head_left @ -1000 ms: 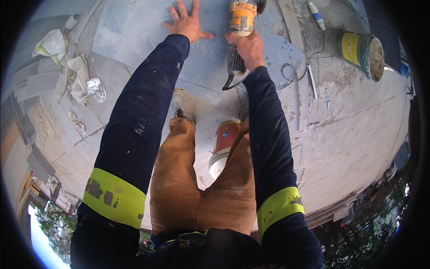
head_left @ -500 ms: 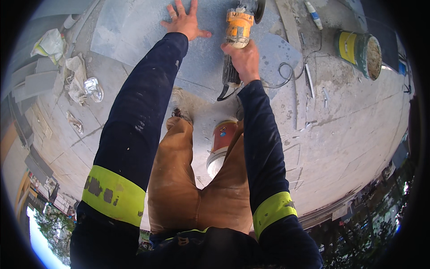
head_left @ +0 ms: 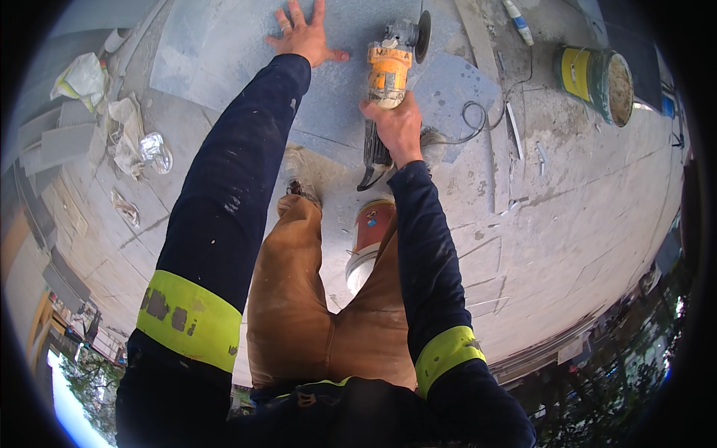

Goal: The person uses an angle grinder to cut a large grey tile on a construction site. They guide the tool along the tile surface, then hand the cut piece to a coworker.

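Note:
My left hand [head_left: 305, 39] lies flat with its fingers spread on a large grey-blue slab [head_left: 209, 60]. Around the body of an orange and black angle grinder [head_left: 388, 73] my right hand [head_left: 397, 127] is closed, just behind the orange housing. The grinder's dark disc [head_left: 423, 36] points away from me, at the top right of the tool, over the slab. I cannot tell whether the disc touches the slab or spins. A black cord [head_left: 475, 128] trails from the grinder to the right in a loop.
A red bucket [head_left: 372, 228] stands between my legs. At the right a green and yellow bucket [head_left: 597, 84] holds a pale, rough mass. A tube [head_left: 518, 22] lies far right, near thin offcut strips [head_left: 514, 131]. Crumpled bags [head_left: 127, 134] and tile pieces [head_left: 63, 145] lie at left.
My right hand has drawn the grinder toward me and slightly left, so its head and disc show more fully. My left hand stays on the slab, nearly unmoved.

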{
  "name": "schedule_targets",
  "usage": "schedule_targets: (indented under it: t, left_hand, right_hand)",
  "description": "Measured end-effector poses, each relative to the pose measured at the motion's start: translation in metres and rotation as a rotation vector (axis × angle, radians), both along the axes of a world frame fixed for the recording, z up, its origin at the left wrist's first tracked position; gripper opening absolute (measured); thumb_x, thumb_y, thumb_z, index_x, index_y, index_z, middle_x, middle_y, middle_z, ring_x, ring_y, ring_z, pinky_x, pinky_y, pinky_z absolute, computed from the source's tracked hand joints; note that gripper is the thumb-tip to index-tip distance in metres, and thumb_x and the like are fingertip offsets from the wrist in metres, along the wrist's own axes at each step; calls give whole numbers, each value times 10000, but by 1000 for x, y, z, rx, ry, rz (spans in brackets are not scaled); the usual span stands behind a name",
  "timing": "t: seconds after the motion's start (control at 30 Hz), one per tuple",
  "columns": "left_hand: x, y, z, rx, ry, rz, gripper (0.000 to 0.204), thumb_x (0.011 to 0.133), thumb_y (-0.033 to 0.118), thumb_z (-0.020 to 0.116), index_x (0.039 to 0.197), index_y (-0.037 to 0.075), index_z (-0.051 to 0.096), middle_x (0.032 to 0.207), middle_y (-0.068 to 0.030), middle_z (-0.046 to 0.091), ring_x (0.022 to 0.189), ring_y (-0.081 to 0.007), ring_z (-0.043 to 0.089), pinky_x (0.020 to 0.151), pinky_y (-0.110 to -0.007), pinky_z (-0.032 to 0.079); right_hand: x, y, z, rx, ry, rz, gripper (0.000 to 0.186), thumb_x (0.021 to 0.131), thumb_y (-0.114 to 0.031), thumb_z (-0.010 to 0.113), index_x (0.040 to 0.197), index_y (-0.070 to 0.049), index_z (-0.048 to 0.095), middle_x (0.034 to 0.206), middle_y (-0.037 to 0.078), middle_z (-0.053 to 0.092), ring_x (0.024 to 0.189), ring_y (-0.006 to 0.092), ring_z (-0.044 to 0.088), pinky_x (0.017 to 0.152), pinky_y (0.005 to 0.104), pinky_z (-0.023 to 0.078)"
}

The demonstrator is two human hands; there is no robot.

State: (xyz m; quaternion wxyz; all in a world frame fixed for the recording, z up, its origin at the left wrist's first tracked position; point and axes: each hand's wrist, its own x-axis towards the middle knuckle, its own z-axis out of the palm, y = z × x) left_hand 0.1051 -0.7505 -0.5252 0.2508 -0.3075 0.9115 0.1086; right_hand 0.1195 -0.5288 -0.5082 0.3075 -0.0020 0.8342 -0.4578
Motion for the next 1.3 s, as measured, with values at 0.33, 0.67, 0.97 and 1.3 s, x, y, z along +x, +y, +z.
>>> schedule_targets:
  t: [0.33,0.67,0.97,1.3]
  left_hand:
    - [1,0,0,-3,-3,12,1351,597,600,866,1591,167,59,1599,-307,56,1474,-509,67,1064,-717,302]
    - [-1,5,15,-63,27,-41,1261,632,622,837,1561,74,183,1545,-339,232,1441,-494,233,1050,-658,367]
    - [-17,-7,-7,558,542,168,1003,761,678,724,1510,104,385,1499,-299,371,1406,-458,348,1115,-544,355]
    - [-42,52,-12,669,533,274,1118,668,827,679,1278,-99,542,1191,-298,603,1156,-410,598,999,-443,490]
  right_hand:
    - [-5,-3,4,24,-40,-16,550,672,-279,822,1011,64,558,879,206,705,783,301,709,723,385,556]
    - [-21,-7,11,-41,28,-43,528,685,-287,806,997,66,570,864,206,701,764,296,703,710,385,553]
    - [-39,-17,6,-36,-16,-35,547,684,-307,816,987,71,562,876,222,699,779,299,706,724,383,560]
    - [-40,-22,-4,-32,7,-32,562,666,-305,826,955,89,548,862,229,695,780,326,703,729,398,561]
